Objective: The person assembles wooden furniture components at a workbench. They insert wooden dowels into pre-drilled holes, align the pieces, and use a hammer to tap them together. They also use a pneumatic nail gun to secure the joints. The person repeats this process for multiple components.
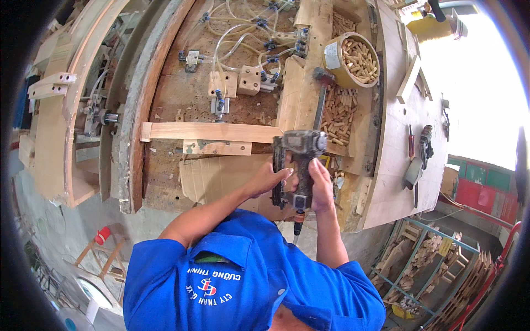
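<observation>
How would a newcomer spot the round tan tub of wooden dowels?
On the brown wooden workbench, look up and right from the grey-and-black nail gun, past the dark-headed hammer. Amid loose pale wooden dowels sits the round tan tub with a whitish label. Being round and filled sets it apart from the loose dowels.

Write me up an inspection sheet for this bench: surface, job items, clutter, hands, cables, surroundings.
Surface: brown workbench, stained and marked.
Job items: nail gun, held up; pale wooden strip lying crosswise, its right end near the gun.
Clutter: loose dowels; round tub full of more; hammer beside it; red-handled screwdriver further right.
Hands: left hand and right hand hold the gun from either side.
Cables: no electrical cable seen on the bench; tangled air tubes with blue fittings; hose below the gun.
Surroundings: stacked wood pieces at lower right.
</observation>
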`<state>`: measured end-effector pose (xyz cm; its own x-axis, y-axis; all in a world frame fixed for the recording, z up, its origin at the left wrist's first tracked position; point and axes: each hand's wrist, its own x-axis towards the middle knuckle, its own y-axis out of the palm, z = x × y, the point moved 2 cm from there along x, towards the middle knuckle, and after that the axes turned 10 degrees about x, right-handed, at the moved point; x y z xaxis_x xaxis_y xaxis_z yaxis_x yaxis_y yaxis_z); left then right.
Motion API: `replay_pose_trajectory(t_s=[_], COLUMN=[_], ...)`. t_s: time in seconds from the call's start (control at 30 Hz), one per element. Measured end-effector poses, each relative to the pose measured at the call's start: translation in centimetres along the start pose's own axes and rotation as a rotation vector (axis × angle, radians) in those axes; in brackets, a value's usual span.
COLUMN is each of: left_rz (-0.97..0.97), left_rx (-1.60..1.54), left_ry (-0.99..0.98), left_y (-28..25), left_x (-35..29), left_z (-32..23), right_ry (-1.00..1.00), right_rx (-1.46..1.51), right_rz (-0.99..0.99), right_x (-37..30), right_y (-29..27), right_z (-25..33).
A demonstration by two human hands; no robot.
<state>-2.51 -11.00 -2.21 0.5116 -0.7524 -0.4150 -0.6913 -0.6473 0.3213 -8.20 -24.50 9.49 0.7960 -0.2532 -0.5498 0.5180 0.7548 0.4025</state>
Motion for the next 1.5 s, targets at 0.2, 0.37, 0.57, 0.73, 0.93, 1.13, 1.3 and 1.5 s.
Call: replay_pose_trajectory(t_s=[0.2,0.37,0.57,0.73,0.93,1.13,1.3,1.5], left_rz=[0.003,-0.058,-0.069,-0.083,-0.08,-0.034,-0.059,-0.032], left_rx=[0.141,0.177,0.127,0.18,0.158,0.114,0.151,0.157], left_ry=[0.025,0.019,-0.011,-0.027,-0.057,-0.041,-0.076,-0.09], left_y=[0.0,-0.1,-0.5,-0.7,-0.8,-0.9,-0.8,-0.5], left_x=[0.7,1.8,2.6,1.8,1.9,2.1,2.1,1.8], left_z=[-3.1,-1.9,-1.4,-3.5,-3.3,-2.7,-2.7,-2.9], right_ry=[-0.034,-0.004,0.012,0.013,0.022,0.021,0.027,0.001], right_rx=[0.092,0.068,0.042,0.059,0.048,0.012,0.009,-0.055], right_rz=[-0.052,-0.033,0.0,-0.001,-0.011,-0.039,-0.047,-0.049], right_x=[1.8,2.8,3.6,3.9,4.1,4.0,4.1,3.4], right_y=[-1.6,-0.6,-0.1,-0.8,-0.9,-0.4,-0.1,-0.2], right_z=[0.9,1.2,1.6,1.5,1.5,1.5,1.6,1.8])
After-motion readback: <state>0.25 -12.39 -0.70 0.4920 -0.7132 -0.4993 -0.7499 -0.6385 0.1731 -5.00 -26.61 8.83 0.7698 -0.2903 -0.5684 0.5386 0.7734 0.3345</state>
